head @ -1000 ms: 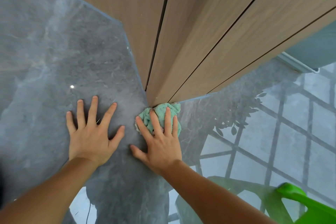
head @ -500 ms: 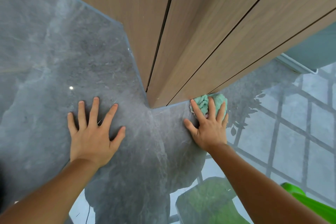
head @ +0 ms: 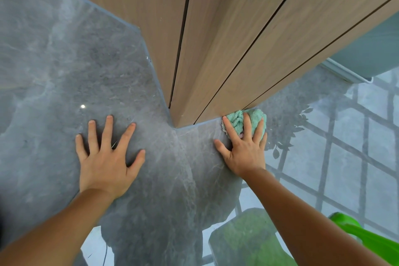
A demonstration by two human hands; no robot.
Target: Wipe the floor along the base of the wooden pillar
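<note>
On the far left I see grey marbled floor running up to the left face of the wooden pillar. Nothing tells me whether that stretch has been wiped; the tile there looks dull and streaked, with a few pale specks close to the base edge.

My left hand lies flat on the floor, fingers spread wide apart, holding nothing. I judge it to be a prop for my weight, well clear of the pillar's base.

Moving right, the pillar's corner meets the floor between my two hands. The strip of tile just in front of that corner is bare, with faint swirled marks that may be damp smears, though I cannot be sure.

Right of the corner, my right hand presses a bunched green cloth down onto the floor. The fingers are spread over the cloth, pinning it from above, not closed around it. The cloth touches the base of the pillar's right face, just beside the corner.

So I judge the wipe to be in progress on this right side, near its start. The base line running off to the upper right looks like what remains.

At the lower right a bright green plastic object sits near my right forearm.
</note>
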